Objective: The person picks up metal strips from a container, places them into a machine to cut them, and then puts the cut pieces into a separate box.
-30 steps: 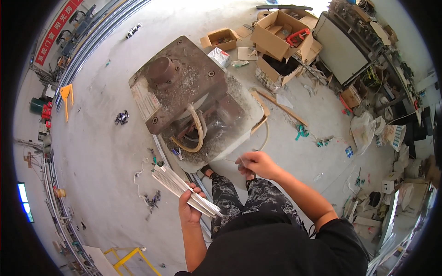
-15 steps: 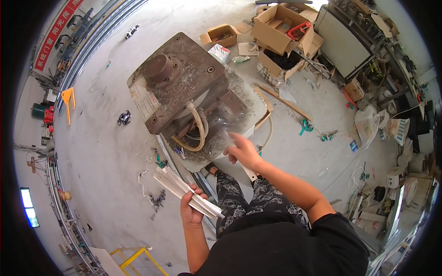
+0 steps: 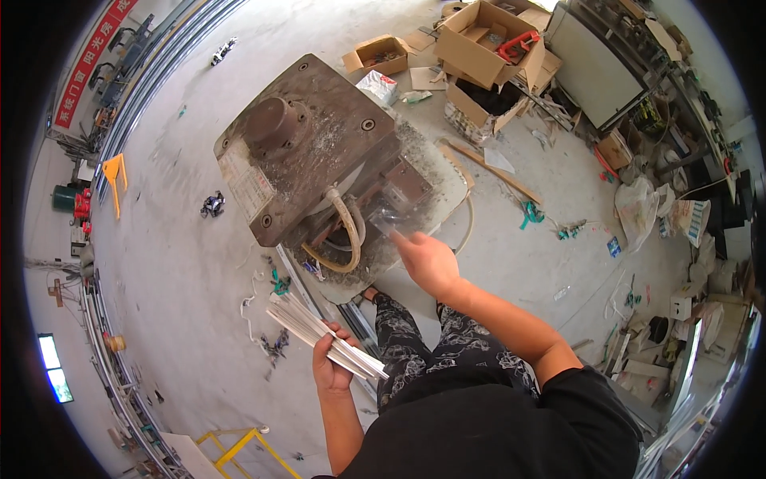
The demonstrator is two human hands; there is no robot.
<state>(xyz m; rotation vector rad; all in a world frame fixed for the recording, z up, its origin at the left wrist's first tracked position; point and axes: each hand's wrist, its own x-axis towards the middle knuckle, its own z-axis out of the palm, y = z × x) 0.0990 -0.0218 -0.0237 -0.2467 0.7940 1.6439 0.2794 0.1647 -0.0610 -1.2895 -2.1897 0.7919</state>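
Note:
My left hand (image 3: pixel 335 355) is closed around a bundle of thin white strips (image 3: pixel 307 322), their far ends fanned a little apart. In front of me stands a heavy brown machine (image 3: pixel 319 136), dusty, with a round raised boss on top and a beige hose (image 3: pixel 349 231) looping down its near side. My right hand (image 3: pixel 429 263) reaches to the machine's near right side, fingers drawn together. At its fingertips is a clear, see-through piece (image 3: pixel 387 221), smeared and hard to make out. Whatever the fingers pinch is too small or hidden to name.
Open cardboard boxes (image 3: pixel 471 68) stand beyond the machine, one holding a red tool (image 3: pixel 519 46). A wooden strip (image 3: pixel 495 172) lies on the floor to the right. Cluttered shelves line the right wall. Long metal profiles (image 3: pixel 148 96) lie at the left.
My right hand has turned and its spread fingers have drawn together by the machine. A pale strip below it no longer shows. My left hand keeps its bundle nearly still.

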